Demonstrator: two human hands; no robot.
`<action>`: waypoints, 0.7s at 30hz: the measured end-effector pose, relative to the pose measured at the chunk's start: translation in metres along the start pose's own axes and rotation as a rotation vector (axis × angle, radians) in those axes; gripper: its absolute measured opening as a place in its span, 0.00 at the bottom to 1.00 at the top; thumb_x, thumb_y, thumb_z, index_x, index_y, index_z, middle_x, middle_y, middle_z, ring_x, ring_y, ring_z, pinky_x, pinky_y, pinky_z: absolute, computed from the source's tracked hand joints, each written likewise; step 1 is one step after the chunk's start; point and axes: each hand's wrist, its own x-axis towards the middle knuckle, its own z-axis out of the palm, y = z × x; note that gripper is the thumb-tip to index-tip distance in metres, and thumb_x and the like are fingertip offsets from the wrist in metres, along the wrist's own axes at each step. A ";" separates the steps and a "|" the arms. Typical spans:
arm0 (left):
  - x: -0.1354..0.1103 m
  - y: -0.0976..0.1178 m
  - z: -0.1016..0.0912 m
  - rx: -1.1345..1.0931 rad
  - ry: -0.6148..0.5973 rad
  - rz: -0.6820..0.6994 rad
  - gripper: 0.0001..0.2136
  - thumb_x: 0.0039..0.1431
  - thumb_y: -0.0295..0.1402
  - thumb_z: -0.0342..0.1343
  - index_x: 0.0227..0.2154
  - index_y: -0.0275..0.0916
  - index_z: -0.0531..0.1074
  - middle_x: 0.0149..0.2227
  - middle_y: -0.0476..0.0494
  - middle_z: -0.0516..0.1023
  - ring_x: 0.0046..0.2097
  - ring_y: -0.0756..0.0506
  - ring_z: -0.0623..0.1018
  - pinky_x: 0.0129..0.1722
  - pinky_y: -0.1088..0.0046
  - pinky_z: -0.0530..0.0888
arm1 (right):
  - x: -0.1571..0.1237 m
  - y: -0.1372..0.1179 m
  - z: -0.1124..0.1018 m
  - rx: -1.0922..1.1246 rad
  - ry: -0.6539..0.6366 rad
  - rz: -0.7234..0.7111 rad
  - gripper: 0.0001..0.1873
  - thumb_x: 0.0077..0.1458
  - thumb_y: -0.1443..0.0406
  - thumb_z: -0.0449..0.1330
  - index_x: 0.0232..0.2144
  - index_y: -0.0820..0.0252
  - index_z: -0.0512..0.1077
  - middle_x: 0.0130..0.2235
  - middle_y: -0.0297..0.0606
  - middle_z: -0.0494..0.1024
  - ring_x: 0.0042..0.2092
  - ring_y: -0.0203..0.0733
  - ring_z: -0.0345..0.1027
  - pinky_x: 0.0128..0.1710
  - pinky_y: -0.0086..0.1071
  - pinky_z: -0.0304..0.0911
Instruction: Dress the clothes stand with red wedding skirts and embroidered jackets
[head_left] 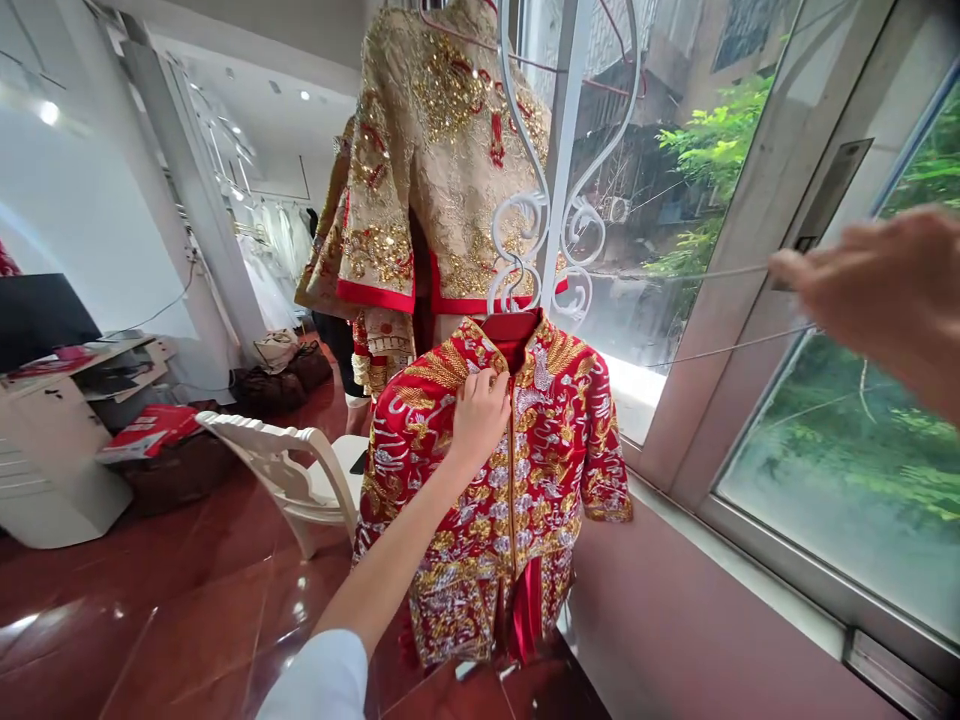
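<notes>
A red jacket (pixel 517 480) with gold and silver embroidery hangs on a red hanger (pixel 511 326) from a white scrolled metal stand (pixel 551 215). My left hand (pixel 480 412) pinches the jacket's fabric just left of the collar and front opening. My right hand (pixel 892 295) is raised at the far right, close to the camera, its fingers pinched on a thin thread (pixel 720 310) that runs back toward the jacket. Above hangs a larger gold jacket (pixel 435 170) with a red hem.
A white plastic chair (pixel 289 470) stands to the left of the jacket on the glossy red floor (pixel 150 620). A window (pixel 847 430) with a pink sill wall lies to the right. A white desk (pixel 67 440) with a dark screen and red papers is at far left.
</notes>
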 end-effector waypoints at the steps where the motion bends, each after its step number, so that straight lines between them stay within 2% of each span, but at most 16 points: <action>1: -0.002 0.005 0.003 -0.004 -0.021 -0.022 0.17 0.61 0.29 0.46 0.52 0.35 0.64 0.45 0.37 0.70 0.48 0.40 0.69 0.45 0.65 0.69 | -0.011 -0.012 0.008 -0.083 -0.060 -0.112 0.28 0.65 0.67 0.36 0.33 0.71 0.76 0.32 0.50 0.76 0.43 0.37 0.62 0.35 0.44 0.40; 3: -0.004 0.014 0.006 -0.030 -0.072 -0.094 0.18 0.62 0.29 0.44 0.54 0.34 0.61 0.45 0.36 0.70 0.44 0.41 0.72 0.40 0.68 0.71 | -0.027 -0.034 0.027 -0.190 -0.130 -0.274 0.19 0.61 0.73 0.43 0.40 0.73 0.74 0.31 0.52 0.75 0.39 0.37 0.60 0.36 0.42 0.39; 6: -0.003 0.021 0.007 -0.085 -0.160 -0.186 0.21 0.63 0.30 0.43 0.59 0.35 0.55 0.46 0.35 0.71 0.36 0.45 0.75 0.33 0.72 0.71 | -0.038 -0.057 0.060 -0.158 -0.117 -0.303 0.16 0.58 0.75 0.46 0.39 0.72 0.73 0.30 0.51 0.75 0.34 0.38 0.56 0.37 0.40 0.38; 10: 0.004 0.024 0.007 -0.089 -0.234 -0.222 0.27 0.63 0.32 0.44 0.63 0.38 0.44 0.40 0.36 0.74 0.33 0.44 0.76 0.32 0.71 0.71 | -0.043 -0.075 0.098 -0.082 -0.113 -0.313 0.15 0.58 0.74 0.45 0.34 0.70 0.73 0.27 0.49 0.74 0.30 0.39 0.52 0.36 0.38 0.37; 13: 0.012 0.023 0.007 -0.052 -0.256 -0.223 0.24 0.63 0.32 0.43 0.62 0.38 0.49 0.41 0.36 0.74 0.35 0.43 0.77 0.34 0.69 0.71 | -0.051 -0.083 0.121 -0.051 -0.056 -0.271 0.16 0.59 0.72 0.44 0.35 0.67 0.73 0.26 0.46 0.74 0.30 0.40 0.52 0.35 0.37 0.37; 16: 0.019 0.022 0.009 0.010 -0.297 -0.202 0.18 0.64 0.31 0.42 0.57 0.37 0.58 0.38 0.36 0.76 0.36 0.42 0.78 0.35 0.69 0.71 | -0.060 -0.082 0.137 -0.038 0.078 -0.206 0.18 0.60 0.72 0.42 0.37 0.64 0.73 0.25 0.42 0.72 0.30 0.40 0.53 0.36 0.37 0.38; 18: 0.023 0.021 0.010 0.064 -0.337 -0.199 0.18 0.64 0.31 0.42 0.55 0.35 0.59 0.33 0.36 0.77 0.35 0.41 0.79 0.34 0.69 0.72 | -0.061 -0.077 0.144 -0.027 0.147 -0.167 0.18 0.60 0.71 0.42 0.38 0.62 0.73 0.23 0.41 0.71 0.30 0.41 0.53 0.36 0.37 0.39; 21: 0.026 0.022 0.011 0.128 -0.372 -0.187 0.18 0.64 0.28 0.43 0.56 0.31 0.58 0.30 0.35 0.77 0.34 0.40 0.79 0.33 0.68 0.72 | -0.055 -0.070 0.148 -0.031 0.172 -0.129 0.19 0.61 0.70 0.41 0.38 0.61 0.73 0.21 0.39 0.69 0.30 0.41 0.53 0.36 0.37 0.38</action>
